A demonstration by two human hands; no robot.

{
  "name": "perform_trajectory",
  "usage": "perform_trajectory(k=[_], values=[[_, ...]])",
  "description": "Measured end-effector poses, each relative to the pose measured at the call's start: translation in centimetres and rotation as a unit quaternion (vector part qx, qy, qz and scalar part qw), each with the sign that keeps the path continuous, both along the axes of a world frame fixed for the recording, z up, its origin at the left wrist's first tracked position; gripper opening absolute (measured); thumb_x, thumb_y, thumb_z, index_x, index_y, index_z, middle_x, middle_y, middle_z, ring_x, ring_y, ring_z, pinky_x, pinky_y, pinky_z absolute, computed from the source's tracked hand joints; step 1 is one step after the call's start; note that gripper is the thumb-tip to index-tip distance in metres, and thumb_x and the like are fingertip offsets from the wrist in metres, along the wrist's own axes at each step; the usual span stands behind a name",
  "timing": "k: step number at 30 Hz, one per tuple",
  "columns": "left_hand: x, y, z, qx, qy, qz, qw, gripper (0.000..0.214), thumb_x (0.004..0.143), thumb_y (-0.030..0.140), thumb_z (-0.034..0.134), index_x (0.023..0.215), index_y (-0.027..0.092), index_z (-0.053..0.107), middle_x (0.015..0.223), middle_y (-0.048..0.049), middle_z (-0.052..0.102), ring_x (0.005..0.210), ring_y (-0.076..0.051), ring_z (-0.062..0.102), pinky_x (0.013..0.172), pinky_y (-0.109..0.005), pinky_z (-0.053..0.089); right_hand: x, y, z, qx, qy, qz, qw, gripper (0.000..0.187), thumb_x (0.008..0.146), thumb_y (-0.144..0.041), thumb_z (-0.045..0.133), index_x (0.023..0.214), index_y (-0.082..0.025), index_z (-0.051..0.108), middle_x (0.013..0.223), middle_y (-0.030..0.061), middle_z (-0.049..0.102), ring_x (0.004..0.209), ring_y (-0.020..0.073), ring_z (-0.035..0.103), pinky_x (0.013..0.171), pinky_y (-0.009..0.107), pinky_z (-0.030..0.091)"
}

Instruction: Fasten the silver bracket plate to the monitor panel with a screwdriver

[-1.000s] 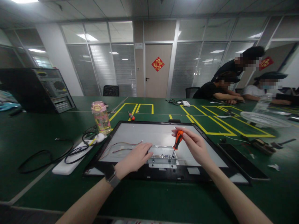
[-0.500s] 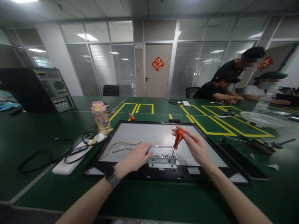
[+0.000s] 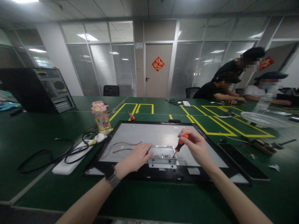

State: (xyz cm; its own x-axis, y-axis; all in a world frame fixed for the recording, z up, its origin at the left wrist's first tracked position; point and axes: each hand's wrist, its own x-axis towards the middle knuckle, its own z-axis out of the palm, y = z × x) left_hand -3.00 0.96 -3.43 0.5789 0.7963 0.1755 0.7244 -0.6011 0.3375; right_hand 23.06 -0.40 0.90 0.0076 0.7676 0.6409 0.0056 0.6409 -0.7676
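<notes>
A display panel (image 3: 140,130) in a black frame lies flat before me, and a metal bracket (image 3: 162,165) with a row of ports sits near its front edge. My left hand (image 3: 137,155) grips the bracket's left end, thumb and fingers around it; its fingertips are partly hidden. In my right hand (image 3: 195,144), the fingers are wrapped round the handle of an orange and black screwdriver (image 3: 180,145). The tool leans, and its tip meets the bracket's right end. Thin wires (image 3: 121,150) lie on the panel left of the bracket.
On the left are a pink-lidded bottle (image 3: 101,119), a white power strip (image 3: 67,163) with black cables and a computer case (image 3: 46,90). A dark phone-like slab (image 3: 243,161) lies right of the panel. A small red-tipped tool (image 3: 132,117) lies behind it. Other people sit and stand far right.
My right hand has closed its fingers more around the screwdriver handle and shifted slightly; the handle leans further right. My left hand has stayed in place.
</notes>
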Motion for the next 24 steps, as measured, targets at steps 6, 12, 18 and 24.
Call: perform_trajectory(k=[6, 12, 18, 24], values=[[0.11, -0.13, 0.32, -0.009, 0.007, 0.0, 1.0, 0.042, 0.102, 0.037, 0.038, 0.137, 0.014, 0.045, 0.143, -0.0123, 0.049, 0.132, -0.022, 0.045, 0.116, -0.04, 0.026, 0.23, 0.39, -0.67, -0.053, 0.024, 0.029, 0.998, 0.024, 0.078, -0.039, 0.075, 0.098, -0.028, 0.073, 0.084, 0.0022, 0.066, 0.076, 0.0174, 0.063, 0.069, 0.031, 0.052], [-0.03, -0.04, 0.22, -0.002, -0.002, -0.004, 1.0, 0.041, 0.101, 0.038, 0.037, 0.137, 0.019, 0.045, 0.142, -0.0108, 0.05, 0.131, -0.023, 0.047, 0.114, -0.042, 0.028, -0.11, 0.14, -0.34, -0.061, 0.035, 0.092, 0.993, 0.021, 0.085, -0.044, 0.066, 0.095, -0.026, 0.072, 0.092, 0.0056, 0.069, 0.088, 0.0215, 0.065, 0.074, 0.035, 0.053], [-0.04, -0.04, 0.09, 0.002, 0.0, -0.006, 1.0, 0.04, 0.102, 0.039, 0.036, 0.136, 0.02, 0.045, 0.142, -0.0104, 0.05, 0.131, -0.022, 0.047, 0.115, -0.042, 0.028, 0.05, 0.07, -0.02, -0.069, 0.05, 0.097, 0.992, 0.017, 0.077, -0.044, 0.074, 0.082, -0.027, 0.073, 0.084, 0.0029, 0.064, 0.08, 0.0195, 0.063, 0.076, 0.035, 0.054], [0.25, -0.31, 0.72, -0.002, 0.013, -0.001, 1.0, 0.04, 0.102, 0.036, 0.038, 0.136, 0.016, 0.045, 0.141, -0.0118, 0.051, 0.13, -0.022, 0.047, 0.116, -0.041, 0.027, -0.18, -0.04, 0.11, -0.101, 0.077, 0.142, 0.982, 0.019, 0.084, -0.045, 0.066, 0.09, -0.027, 0.072, 0.088, 0.0041, 0.068, 0.086, 0.021, 0.065, 0.08, 0.038, 0.053]])
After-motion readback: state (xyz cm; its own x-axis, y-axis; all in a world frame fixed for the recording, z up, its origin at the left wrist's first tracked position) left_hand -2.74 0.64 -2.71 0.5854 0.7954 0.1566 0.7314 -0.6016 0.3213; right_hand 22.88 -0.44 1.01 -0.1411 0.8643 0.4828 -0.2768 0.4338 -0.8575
